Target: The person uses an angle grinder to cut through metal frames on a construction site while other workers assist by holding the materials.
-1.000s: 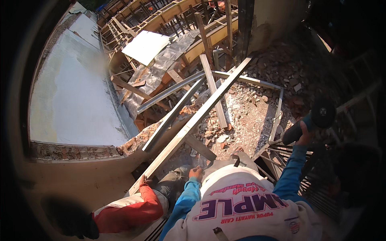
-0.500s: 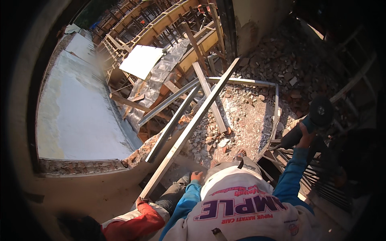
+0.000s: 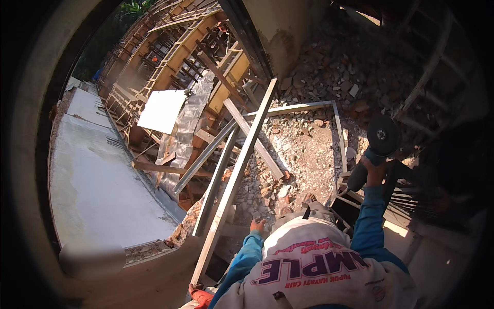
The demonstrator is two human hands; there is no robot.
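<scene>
My right hand (image 3: 375, 171) is wrapped round an angle grinder (image 3: 358, 177), held out to my right with its dark disc (image 3: 384, 135) facing up. On the left, my left hand (image 3: 258, 225) hangs low beside my hip with its fingers a little apart and nothing visible in them. Just left of it a long pale wooden beam (image 3: 237, 175) slants up and away. A co-worker's hand (image 3: 195, 289) with a red sleeve is at the beam's near end.
Rubble (image 3: 303, 149) covers the ground ahead, framed by a pale bent frame (image 3: 288, 109). A short plank (image 3: 257, 141) and two metal profiles (image 3: 218, 180) lie beside the beam. A broken wall edge (image 3: 188, 221) runs along the left, past a white slab (image 3: 108, 180). Metal bars (image 3: 406, 201) lie at right.
The view has turned, and the co-worker has mostly left the lower left of the picture. My right hand still grips the grinder, whose disc shows more face-on. My left hand stays low.
</scene>
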